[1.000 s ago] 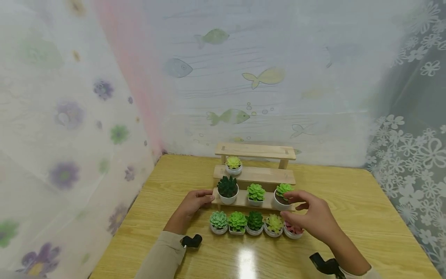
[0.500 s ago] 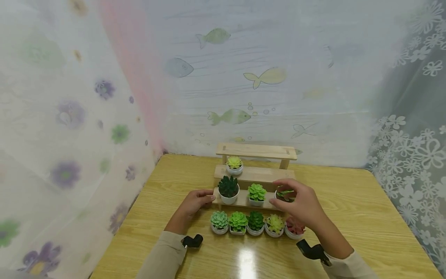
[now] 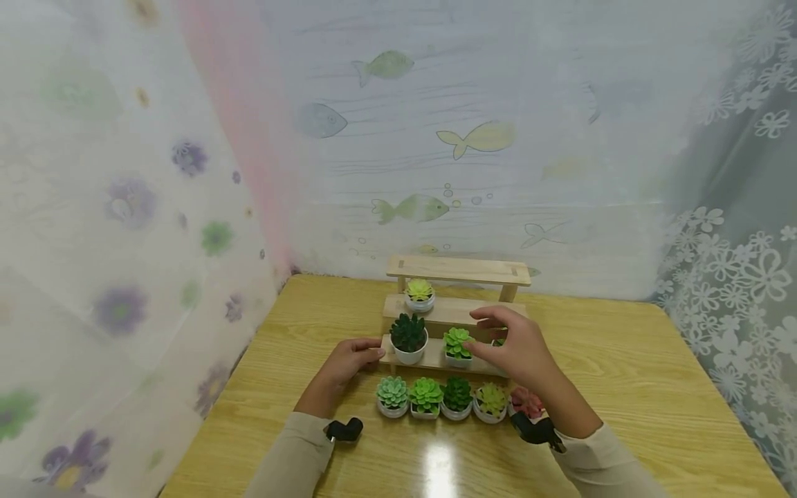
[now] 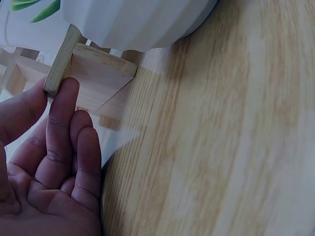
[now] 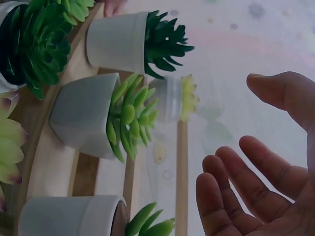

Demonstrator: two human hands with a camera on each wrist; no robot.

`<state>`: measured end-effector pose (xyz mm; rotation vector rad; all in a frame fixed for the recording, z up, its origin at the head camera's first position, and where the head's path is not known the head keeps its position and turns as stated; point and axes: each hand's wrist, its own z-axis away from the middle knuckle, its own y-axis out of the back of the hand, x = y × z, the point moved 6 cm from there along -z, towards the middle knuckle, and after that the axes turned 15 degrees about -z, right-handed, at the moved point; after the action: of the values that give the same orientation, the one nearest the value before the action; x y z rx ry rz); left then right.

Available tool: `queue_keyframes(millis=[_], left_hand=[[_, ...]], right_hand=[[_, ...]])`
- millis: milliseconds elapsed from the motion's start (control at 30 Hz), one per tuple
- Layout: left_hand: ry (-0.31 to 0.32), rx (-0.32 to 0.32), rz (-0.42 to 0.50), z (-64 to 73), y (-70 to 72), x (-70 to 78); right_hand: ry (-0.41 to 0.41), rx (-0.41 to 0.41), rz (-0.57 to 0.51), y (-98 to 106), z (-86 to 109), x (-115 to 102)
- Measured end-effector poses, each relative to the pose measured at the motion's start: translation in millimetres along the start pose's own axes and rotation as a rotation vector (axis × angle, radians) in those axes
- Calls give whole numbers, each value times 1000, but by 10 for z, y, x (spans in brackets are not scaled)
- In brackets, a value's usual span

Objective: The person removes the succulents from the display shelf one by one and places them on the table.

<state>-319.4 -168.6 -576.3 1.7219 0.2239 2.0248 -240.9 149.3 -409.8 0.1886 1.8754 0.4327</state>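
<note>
With thumb and forefinger, my left hand [image 3: 350, 361] pinches the left end of the lowest board of a three-step wooden plant stand [image 3: 461, 268]; the left wrist view shows that board end [image 4: 60, 64] between them. My right hand [image 3: 519, 349], empty with fingers spread, hovers over the right half of the stand. Its thumb overlaps a bright green succulent [image 3: 455, 340] in a square white pot [image 5: 86, 115]. A dark green succulent [image 3: 407, 333] stands to the left on the same board. The right-hand potted succulent [image 5: 74, 216] is mostly hidden behind my right hand in the head view.
A yellow-green succulent [image 3: 420, 292] sits on the middle board's left end. Along the stand's front, several small potted succulents line the wooden table [image 3: 373, 456], from a pale green one [image 3: 392, 393] to a red one [image 3: 526, 401]. Patterned curtains [image 3: 398, 166] hang behind.
My right hand has moved left from the right-hand pot to beside the middle bright green succulent, leaving that pot on the board. My left hand keeps its hold on the stand.
</note>
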Motion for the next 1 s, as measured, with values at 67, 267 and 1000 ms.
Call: queue_keyframes(millis=[67, 267, 1000], left_hand=[[1, 2, -2, 0, -1, 1], [5, 4, -10, 7, -3, 11], [-9, 8, -12, 18, -13, 25]], right_hand=[[-3, 2, 9, -23, -34, 5], [-4, 3, -3, -93, -149, 31], [-152, -27, -2, -390, -672, 156]])
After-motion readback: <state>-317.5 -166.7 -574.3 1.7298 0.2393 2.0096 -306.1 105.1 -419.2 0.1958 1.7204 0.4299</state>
